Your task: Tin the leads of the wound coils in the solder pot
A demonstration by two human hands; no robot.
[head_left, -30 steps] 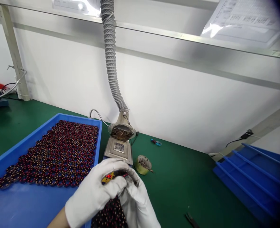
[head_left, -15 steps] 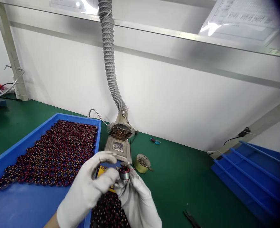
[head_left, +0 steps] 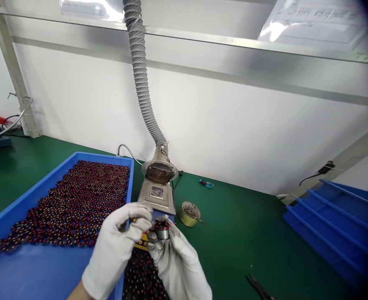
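Evidently the step in hand is close work on one small part [head_left: 162, 233], held up at lower centre of the frame. The right hand [head_left: 180, 262] grasps it between thumb and fingers, its silver band and red-and-black top showing. Beside it, the left hand [head_left: 113, 246] has its fingers curled in toward the thumb, the tips near the part; I cannot tell whether they pinch anything or touch it.

Between the hands sits a yellow meter [head_left: 142, 242], partly covered. Below it, at the bottom edge, lies a batch of dark rings [head_left: 143, 277]; more rings fill much of the blue tray [head_left: 46, 271] at lower left. Just beyond the hands stand a metal pot [head_left: 157, 198] and a tin [head_left: 188, 214].

As I judge it, the next move calls for a steady right grip, with fine, light placing of the left fingertips.
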